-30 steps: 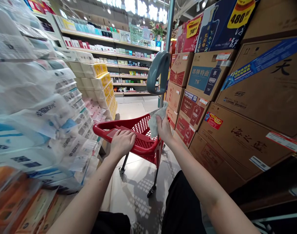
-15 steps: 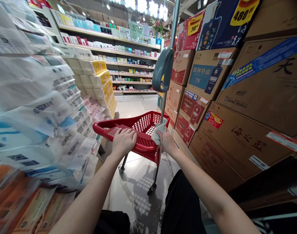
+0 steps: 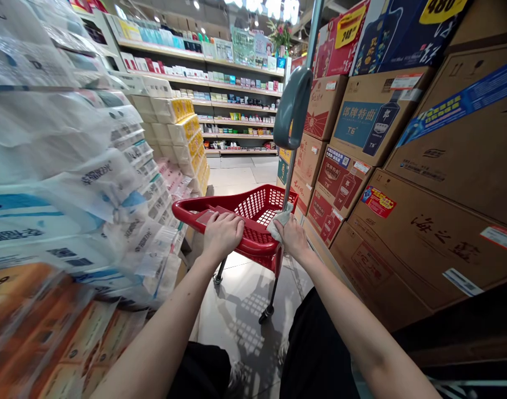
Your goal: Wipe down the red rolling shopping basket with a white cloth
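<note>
A red plastic shopping basket on wheels (image 3: 259, 205) stands on the tiled aisle floor in front of me. My left hand (image 3: 222, 235) is closed over its near rim. My right hand (image 3: 294, 239) grips a crumpled pale cloth (image 3: 277, 223) and presses it against the basket's right corner, at the foot of the metal pull rod. The rod rises to a grey handle (image 3: 293, 108) above the basket.
Stacked packs of tissue and paper rolls (image 3: 70, 183) crowd the left side. Cardboard liquor cartons (image 3: 403, 166) are piled high on the right. Shelves of goods (image 3: 220, 83) close the aisle's far end. Tiled floor (image 3: 245, 177) runs ahead of the basket.
My right hand has brought the cloth down the pull rod, from above the basket to its corner. My left hand has stayed on the rim. The view has shifted slightly.
</note>
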`<state>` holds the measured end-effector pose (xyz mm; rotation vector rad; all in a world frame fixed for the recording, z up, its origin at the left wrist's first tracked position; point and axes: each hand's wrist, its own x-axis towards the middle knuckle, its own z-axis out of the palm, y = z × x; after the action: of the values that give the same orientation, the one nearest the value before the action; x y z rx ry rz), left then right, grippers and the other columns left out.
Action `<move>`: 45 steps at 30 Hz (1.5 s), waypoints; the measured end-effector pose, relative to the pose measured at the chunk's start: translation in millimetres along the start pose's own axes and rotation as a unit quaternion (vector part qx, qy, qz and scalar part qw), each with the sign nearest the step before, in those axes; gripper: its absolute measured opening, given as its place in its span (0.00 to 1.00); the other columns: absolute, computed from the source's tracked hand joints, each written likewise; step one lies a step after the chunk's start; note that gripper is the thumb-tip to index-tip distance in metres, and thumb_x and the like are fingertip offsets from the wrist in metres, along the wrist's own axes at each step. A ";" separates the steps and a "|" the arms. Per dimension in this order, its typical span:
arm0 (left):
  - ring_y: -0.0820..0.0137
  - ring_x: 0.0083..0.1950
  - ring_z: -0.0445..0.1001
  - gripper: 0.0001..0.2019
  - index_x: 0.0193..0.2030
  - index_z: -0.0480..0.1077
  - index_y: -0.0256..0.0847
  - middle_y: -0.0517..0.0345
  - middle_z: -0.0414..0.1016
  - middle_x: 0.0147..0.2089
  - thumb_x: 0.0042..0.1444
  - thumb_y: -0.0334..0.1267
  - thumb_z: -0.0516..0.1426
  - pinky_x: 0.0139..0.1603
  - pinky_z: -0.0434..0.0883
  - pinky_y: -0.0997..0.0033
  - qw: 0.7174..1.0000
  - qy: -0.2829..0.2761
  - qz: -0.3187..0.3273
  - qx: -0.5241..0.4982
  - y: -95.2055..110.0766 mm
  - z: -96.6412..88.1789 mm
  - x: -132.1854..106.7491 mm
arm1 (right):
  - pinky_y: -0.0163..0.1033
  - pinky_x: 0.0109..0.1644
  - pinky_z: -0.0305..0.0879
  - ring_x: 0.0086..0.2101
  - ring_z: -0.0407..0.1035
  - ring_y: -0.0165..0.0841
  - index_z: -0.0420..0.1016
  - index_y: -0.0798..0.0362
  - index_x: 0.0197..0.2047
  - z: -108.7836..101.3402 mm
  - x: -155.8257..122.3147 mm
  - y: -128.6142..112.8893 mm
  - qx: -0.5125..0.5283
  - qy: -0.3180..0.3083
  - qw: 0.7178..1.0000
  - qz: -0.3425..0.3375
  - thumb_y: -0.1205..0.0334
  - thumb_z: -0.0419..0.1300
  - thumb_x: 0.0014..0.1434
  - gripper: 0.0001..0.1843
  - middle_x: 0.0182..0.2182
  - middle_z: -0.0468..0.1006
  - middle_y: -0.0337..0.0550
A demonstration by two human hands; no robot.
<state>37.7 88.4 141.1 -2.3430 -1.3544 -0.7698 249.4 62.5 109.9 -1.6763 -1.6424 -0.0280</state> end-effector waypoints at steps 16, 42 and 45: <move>0.64 0.48 0.71 0.18 0.34 0.73 0.44 0.55 0.78 0.41 0.62 0.41 0.43 0.59 0.56 0.58 1.000 -0.007 -0.020 -0.015 -1.3 -4.4 -2.7 | 0.37 0.34 0.62 0.33 0.73 0.39 0.64 0.57 0.52 -15.5 -41.1 -5.5 0.019 -0.071 0.997 0.034 0.48 0.40 0.67 0.24 0.35 0.77 0.51; 0.63 0.48 0.71 0.18 0.34 0.74 0.44 0.55 0.78 0.42 0.61 0.40 0.43 0.58 0.56 0.55 0.999 0.005 -0.027 -0.034 6.3 -2.0 -3.0 | 0.51 0.57 0.60 0.54 0.62 0.40 0.64 0.50 0.55 -42.7 -51.3 -0.9 0.141 0.086 0.979 -0.123 0.58 0.48 0.65 0.18 0.52 0.69 0.51; 0.63 0.48 0.71 0.18 0.34 0.73 0.44 0.55 0.78 0.41 0.62 0.40 0.43 0.59 0.56 0.56 0.999 0.008 -0.024 -0.019 5.7 -0.9 -2.4 | 0.50 0.59 0.59 0.54 0.63 0.38 0.65 0.50 0.56 -26.3 -51.9 -6.0 0.144 0.012 0.978 -0.153 0.60 0.43 0.66 0.19 0.51 0.72 0.49</move>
<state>41.4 83.5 140.4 -2.3373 -1.4056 -0.8335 248.3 4.2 104.6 -1.1940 -1.7789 0.0370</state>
